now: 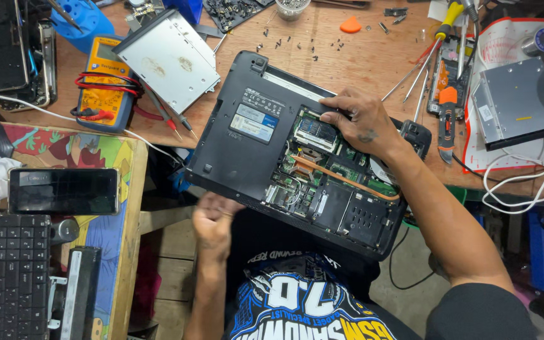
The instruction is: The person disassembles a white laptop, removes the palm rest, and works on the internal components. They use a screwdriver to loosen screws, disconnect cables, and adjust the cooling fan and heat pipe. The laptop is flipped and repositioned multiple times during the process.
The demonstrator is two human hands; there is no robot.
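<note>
A black laptop lies upside down over the table's front edge, its bottom cover off and the green circuit board and copper heat pipe exposed. My right hand rests on the laptop's far edge, fingertips on the memory module. My left hand is blurred, closed in a fist just below the laptop's near edge; whether it holds anything is hidden.
A silver optical drive and a yellow multimeter with red leads lie at the left. Screwdrivers, loose screws and a second drive sit at the right. A phone and a keyboard rest on a low side table.
</note>
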